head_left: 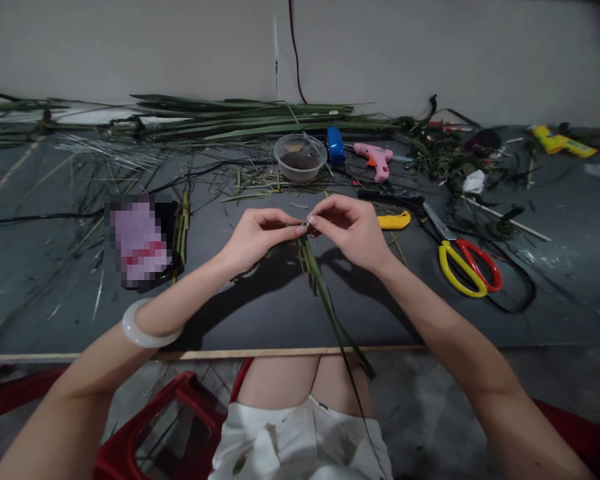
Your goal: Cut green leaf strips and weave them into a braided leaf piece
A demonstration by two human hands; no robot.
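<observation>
1. With twelve o'clock set toward the wall and the clock centred on the fingertips, the bare left hand (263, 237) is brought in from nine o'clock; its thumb and forefinger are pinched together at the upper end of a bundle of long, narrow, green leaf strips (325, 293).
2. The bare right hand (353, 227) is brought in from three o'clock, with thumb and fingertips likewise closed on that end. What is pinched between the tips is too small to be told.
3. The bundle is held above the dark grey worktop (205, 227), near its front edge.
4. The pinched end could be lost or loosened, it is judged, if either small grip were relaxed; the strips could be split by a hard pull, or tugged if their loose tails were caught at the edge.
5. The long axis is run from the fingertips toward five o'clock, the tails being fanned slightly and pointed over the edge, toward the lap.
6. Farther out, a yellow plastic-handled cutter (395, 220) is laid at three o'clock, red-and-yellow-handled scissors (470, 267) between three and four, and a clear round plastic bowl (283, 171) at twelve.
</observation>
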